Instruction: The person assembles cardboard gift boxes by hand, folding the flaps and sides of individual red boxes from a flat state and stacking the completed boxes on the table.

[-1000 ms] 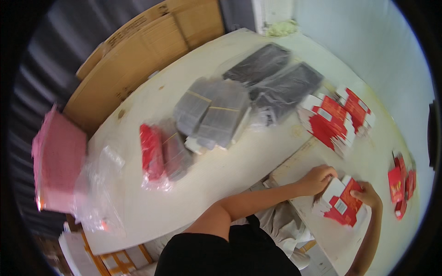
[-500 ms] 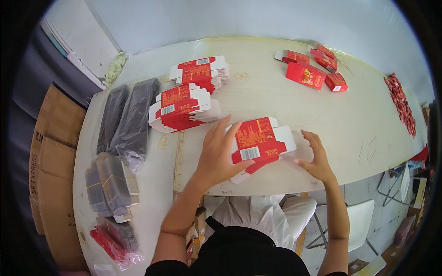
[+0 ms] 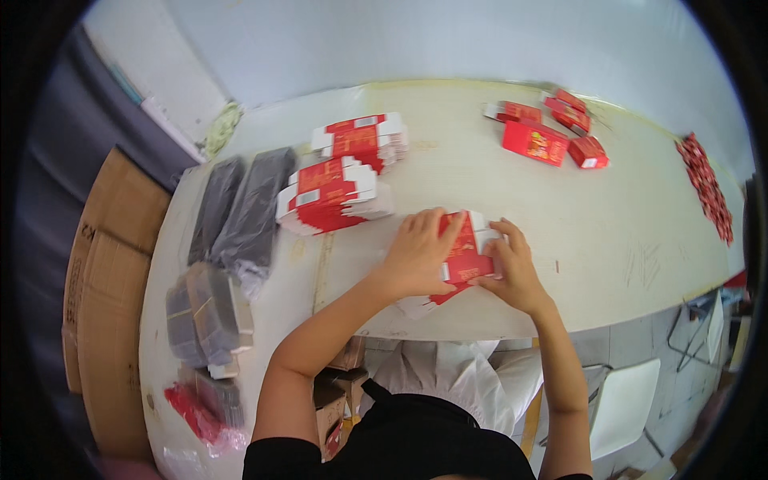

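Note:
A stack of flattened red-and-white cartons (image 3: pixel 469 260) lies in front of me near the table's front edge. From its left side my left hand (image 3: pixel 419 252) grips it, thumb along the near edge and fingers over the top. My right hand (image 3: pixel 514 268) holds the opposite side, its fingers curled at the white flaps. Both hands cover much of the stack. Beyond my left hand sit two more piles of flat cartons, a nearer one (image 3: pixel 324 194) and a farther one (image 3: pixel 360 141).
Several red boxes (image 3: pixel 536 144) stand at the back right. A heap of small red packets (image 3: pixel 706 188) lies at the right edge. Dark plastic-wrapped bundles (image 3: pixel 254 212) and clear plastic trays (image 3: pixel 212 312) occupy the left. A cardboard sheet (image 3: pixel 116 304) leans beside the table; a white chair (image 3: pixel 628 404) stands at right.
My right hand has moved in from beside the stack and closed on its right side. My left hand has shifted further over the top. The whole view has shifted slightly.

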`<state>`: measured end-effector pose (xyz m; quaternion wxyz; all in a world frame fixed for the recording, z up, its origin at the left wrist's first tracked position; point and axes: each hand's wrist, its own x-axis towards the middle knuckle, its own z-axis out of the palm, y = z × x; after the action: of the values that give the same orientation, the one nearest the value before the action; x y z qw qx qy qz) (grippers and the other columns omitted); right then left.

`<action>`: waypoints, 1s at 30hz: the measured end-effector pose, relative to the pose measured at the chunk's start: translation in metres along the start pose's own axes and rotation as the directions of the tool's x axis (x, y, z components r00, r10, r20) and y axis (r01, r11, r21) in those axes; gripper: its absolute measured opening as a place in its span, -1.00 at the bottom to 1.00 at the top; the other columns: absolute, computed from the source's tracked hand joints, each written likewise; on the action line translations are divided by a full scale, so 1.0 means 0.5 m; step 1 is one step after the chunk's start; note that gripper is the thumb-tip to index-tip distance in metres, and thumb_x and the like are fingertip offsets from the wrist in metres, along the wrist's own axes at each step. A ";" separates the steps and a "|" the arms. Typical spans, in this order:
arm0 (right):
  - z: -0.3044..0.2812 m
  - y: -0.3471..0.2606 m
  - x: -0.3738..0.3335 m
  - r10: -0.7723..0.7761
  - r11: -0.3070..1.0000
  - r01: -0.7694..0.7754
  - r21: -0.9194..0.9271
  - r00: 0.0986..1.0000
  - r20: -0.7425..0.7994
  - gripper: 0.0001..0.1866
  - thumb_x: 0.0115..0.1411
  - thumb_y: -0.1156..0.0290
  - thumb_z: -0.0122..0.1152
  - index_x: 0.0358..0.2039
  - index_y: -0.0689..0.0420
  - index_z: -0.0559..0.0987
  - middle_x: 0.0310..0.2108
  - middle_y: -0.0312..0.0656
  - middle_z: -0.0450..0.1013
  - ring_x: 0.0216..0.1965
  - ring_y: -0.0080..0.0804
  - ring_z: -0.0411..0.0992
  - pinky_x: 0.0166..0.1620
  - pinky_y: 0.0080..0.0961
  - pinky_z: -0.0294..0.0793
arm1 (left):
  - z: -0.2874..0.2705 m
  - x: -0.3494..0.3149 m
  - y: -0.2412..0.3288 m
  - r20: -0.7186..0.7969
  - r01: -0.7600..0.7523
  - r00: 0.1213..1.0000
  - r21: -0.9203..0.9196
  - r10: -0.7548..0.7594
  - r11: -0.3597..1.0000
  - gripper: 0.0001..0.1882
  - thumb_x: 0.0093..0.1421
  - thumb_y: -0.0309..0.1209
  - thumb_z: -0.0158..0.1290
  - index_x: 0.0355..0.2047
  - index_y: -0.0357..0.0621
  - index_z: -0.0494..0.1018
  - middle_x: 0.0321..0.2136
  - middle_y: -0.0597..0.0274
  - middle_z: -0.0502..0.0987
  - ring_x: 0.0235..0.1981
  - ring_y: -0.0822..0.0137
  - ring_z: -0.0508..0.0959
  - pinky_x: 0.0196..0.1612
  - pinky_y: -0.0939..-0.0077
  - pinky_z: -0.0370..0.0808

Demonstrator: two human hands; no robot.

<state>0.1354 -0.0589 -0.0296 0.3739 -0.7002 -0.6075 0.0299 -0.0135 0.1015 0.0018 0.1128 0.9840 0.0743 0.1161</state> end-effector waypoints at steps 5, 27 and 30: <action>-0.005 -0.030 -0.006 -0.025 0.990 0.035 0.137 0.997 -0.072 -0.47 -0.27 0.52 0.48 -0.30 0.14 0.35 0.20 0.07 0.09 0.30 0.15 -0.06 0.27 -0.01 0.00 | -0.012 -0.008 0.034 -0.178 -0.029 0.983 0.041 0.036 0.999 0.08 -0.25 0.10 0.28 0.19 -0.26 0.15 -0.03 0.02 0.29 0.06 0.09 0.27 0.04 0.14 0.21; -0.003 -0.168 -0.133 0.344 0.702 -0.120 0.702 0.920 -0.187 -0.28 0.19 0.39 -0.07 0.29 0.33 -0.08 0.25 0.16 0.05 0.30 -0.01 0.01 0.30 -0.17 -0.05 | -0.022 -0.065 0.194 -0.231 -0.126 0.971 -0.254 0.067 0.959 -0.24 -0.31 -0.39 0.30 -0.01 0.03 0.27 -0.09 0.05 0.25 -0.07 0.03 0.33 -0.08 0.12 0.26; -0.034 -0.188 -0.126 0.288 0.707 -0.151 0.691 0.954 -0.087 -0.19 0.17 0.24 0.00 0.30 0.34 -0.10 0.28 0.20 -0.04 0.33 0.01 -0.07 0.30 -0.21 -0.08 | 0.012 -0.062 0.198 -0.258 -0.129 0.964 -0.271 0.057 0.954 -0.30 -0.25 -0.36 0.27 -0.03 -0.04 0.27 -0.05 0.04 0.25 -0.04 0.07 0.32 -0.06 0.13 0.22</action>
<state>0.0496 -0.1236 0.0091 0.6518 -0.5829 -0.4288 0.2269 -0.0299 -0.0004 0.0132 0.2378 0.9376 0.0237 0.2526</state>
